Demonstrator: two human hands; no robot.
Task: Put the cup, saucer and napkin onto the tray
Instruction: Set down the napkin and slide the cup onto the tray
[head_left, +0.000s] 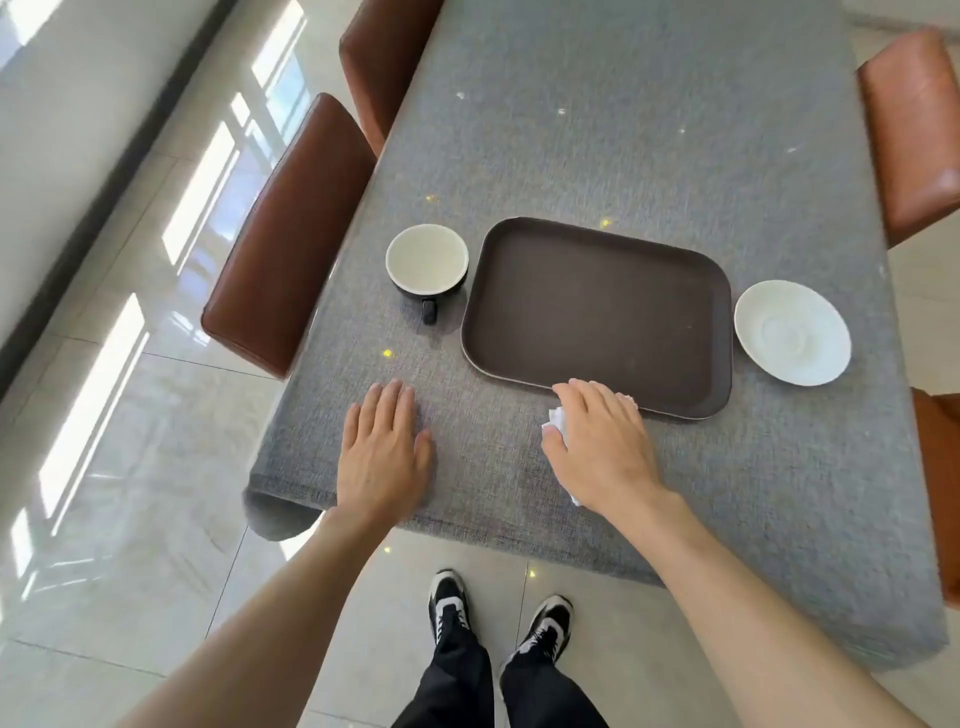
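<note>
Three items off tray (597, 306). Right hand (597, 441) cupped over white napkin (557, 418); left hand (382, 452) flat, empty. Risk: loose napkin slipping during lift.

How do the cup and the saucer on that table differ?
The cup is deep, black outside with a pale inside and a handle; the saucer is shallow, all white, without a handle. The cup stands left of the brown tray, the saucer right of it. Both are round, look empty, and rest on the grey tablecloth, not yet on the tray.
</note>
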